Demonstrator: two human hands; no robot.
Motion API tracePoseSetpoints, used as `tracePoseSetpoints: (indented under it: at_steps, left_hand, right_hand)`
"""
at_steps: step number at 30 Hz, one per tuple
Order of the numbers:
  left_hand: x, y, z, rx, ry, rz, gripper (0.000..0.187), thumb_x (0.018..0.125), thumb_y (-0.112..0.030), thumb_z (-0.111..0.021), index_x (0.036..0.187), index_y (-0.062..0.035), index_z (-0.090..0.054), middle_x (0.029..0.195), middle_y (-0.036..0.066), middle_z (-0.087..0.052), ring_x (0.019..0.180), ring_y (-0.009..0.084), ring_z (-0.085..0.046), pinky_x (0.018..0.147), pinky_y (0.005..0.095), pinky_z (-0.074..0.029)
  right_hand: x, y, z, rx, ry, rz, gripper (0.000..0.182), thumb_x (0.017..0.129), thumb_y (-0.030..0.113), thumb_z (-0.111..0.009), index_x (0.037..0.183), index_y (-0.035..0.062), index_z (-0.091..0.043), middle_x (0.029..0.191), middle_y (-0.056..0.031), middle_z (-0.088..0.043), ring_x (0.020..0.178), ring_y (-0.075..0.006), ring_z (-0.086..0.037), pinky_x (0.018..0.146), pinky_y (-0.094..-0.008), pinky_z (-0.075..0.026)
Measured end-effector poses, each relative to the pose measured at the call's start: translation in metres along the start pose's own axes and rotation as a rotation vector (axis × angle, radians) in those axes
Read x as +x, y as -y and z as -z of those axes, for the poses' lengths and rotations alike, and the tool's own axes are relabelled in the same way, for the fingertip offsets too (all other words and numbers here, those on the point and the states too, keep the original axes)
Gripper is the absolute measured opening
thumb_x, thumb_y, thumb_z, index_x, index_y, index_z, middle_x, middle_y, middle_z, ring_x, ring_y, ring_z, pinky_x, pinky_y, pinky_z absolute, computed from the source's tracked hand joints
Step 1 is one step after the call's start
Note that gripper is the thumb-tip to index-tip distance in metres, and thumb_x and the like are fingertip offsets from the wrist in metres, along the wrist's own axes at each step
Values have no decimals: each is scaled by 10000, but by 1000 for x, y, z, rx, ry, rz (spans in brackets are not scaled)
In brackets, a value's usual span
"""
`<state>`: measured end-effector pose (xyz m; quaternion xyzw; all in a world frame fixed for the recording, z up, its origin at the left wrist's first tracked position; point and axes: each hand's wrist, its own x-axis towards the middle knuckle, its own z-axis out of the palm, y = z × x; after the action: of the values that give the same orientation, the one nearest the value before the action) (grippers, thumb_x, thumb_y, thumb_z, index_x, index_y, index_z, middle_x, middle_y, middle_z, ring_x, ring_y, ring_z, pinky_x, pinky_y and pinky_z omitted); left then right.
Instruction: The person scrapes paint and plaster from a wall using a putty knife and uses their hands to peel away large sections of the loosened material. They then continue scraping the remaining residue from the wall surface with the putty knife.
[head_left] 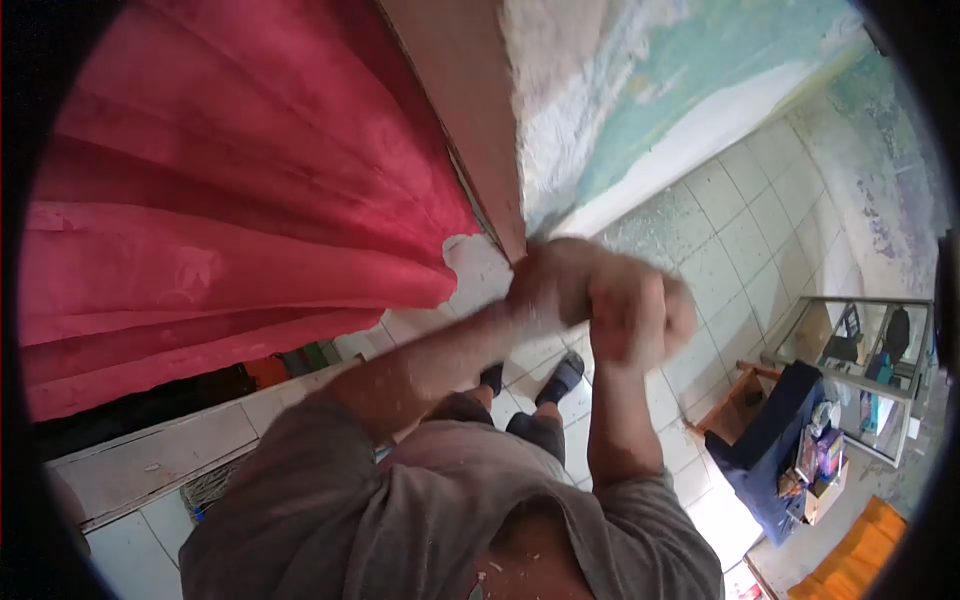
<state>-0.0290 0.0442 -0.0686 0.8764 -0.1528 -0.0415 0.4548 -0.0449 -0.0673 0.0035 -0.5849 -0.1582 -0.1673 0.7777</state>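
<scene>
Your left hand (545, 285) and right hand (640, 320) meet just right of centre, blurred, pressed together against the lower edge of the peeling wall (640, 110) at twelve o'clock. I cannot tell whether your fingers grip anything. The red curtain (230, 200) hangs at nine o'clock; a glass cabinet (860, 370) stands at three.

Pale tiled floor (745, 235) bears a blue-draped chair (770, 440) and glass cabinet (850, 370)
</scene>
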Motion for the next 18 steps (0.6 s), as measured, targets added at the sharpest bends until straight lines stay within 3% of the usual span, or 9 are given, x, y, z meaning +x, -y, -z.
tracePoseSetpoints:
  at_steps: [2,3,6,7,10,12,14,16,18]
  left_hand:
    - [-16,-49,14,209,-364,-198,143,780,-251,-671,762,-114,-636,741,88,-641,746,277,-660,663,403,-524]
    - [-12,-74,20,209,-388,-292,138,781,-242,-664,760,-112,-624,750,90,-637,762,274,-661,664,410,-521]
    - [-1,-105,35,249,-460,-381,130,788,-227,-647,749,-114,-595,761,86,-628,781,263,-660,671,416,-517]
    - [-1,-107,34,263,-496,-347,130,794,-220,-638,740,-118,-579,765,82,-624,784,256,-658,677,414,-518]
    - [2,-51,42,144,-77,-47,150,778,-214,-657,720,-128,-550,767,51,-626,753,241,-649,697,384,-514]
    - [-6,-45,22,275,-468,-318,154,740,-218,-673,718,-130,-548,746,37,-608,731,239,-637,689,373,-510]
    - [-2,-78,23,208,-476,-328,134,711,-216,-666,720,-135,-559,725,34,-586,718,238,-624,686,375,-504]
    - [3,-111,29,364,-470,-465,115,707,-218,-650,728,-140,-569,715,34,-571,716,233,-617,681,379,-499]
    - [2,-110,38,379,-396,-477,101,735,-224,-632,742,-139,-578,735,43,-587,738,231,-627,696,380,-500]
  right_hand:
    - [8,21,-5,432,67,74,263,873,17,-606,640,42,-487,540,-46,-446,489,-197,-449,564,-330,-419]
    - [11,30,6,-252,34,415,309,889,84,-584,615,47,-447,534,-36,-443,473,-191,-426,527,-317,-397]
    - [16,73,6,565,84,252,318,931,216,-519,647,76,-487,647,-73,-583,539,-197,-529,547,-380,-461]
    - [23,18,-7,875,96,558,350,950,225,-532,637,108,-427,608,-46,-551,504,-178,-499,529,-376,-453]
    - [14,-4,-7,423,139,11,272,969,162,-526,722,68,-461,604,-71,-531,501,-186,-478,506,-396,-417]
    - [22,12,-10,424,116,106,245,898,71,-518,673,77,-419,566,-54,-465,478,-172,-433,486,-364,-375]
    - [14,36,7,173,55,264,285,855,-33,-438,615,97,-356,526,-29,-409,453,-157,-385,464,-340,-336]
    - [24,49,5,714,103,415,313,944,42,-401,640,100,-356,530,-22,-412,464,-151,-385,490,-343,-349]
    - [26,39,-3,617,135,368,309,966,79,-403,661,104,-367,536,-15,-418,470,-146,-385,507,-342,-357]
